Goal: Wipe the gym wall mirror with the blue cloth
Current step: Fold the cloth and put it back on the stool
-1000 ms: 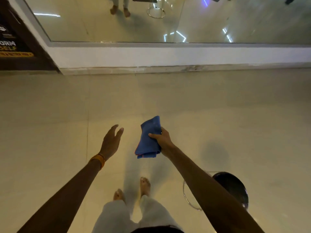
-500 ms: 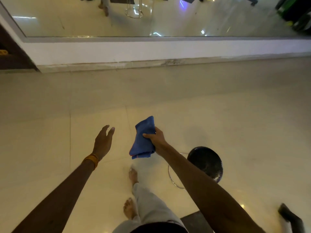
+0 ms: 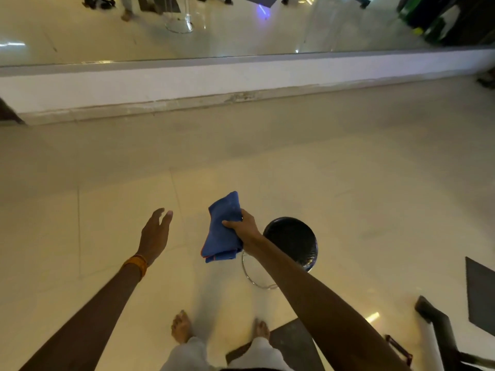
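The folded blue cloth [image 3: 221,231] is held in the right hand [image 3: 246,228], with the thumb laid across its near face and the fingers curled round its far side, so that the hand is clamped on the cloth's right edge at about mid-length. The bulk of the cloth lies to the left of the grip, and portions extend both beyond and behind the hand. The long axis of the cloth runs from the person toward the wall mirror [image 3: 241,33], tilted slightly to the right at the far end. The rounded, folded end is pointed toward the mirror; the layered open edges, where a thin reddish trim is seen, are pointed back toward the person. The cloth is carried in the air above the tiled floor [image 3: 348,170], well apart from the mirror. The left hand [image 3: 155,235] is held out beside the cloth, not touching it, with fingers straight and nothing gripped; an orange band [image 3: 137,263] is worn at its wrist. A black round stool [image 3: 294,241] is located just right of the right forearm.
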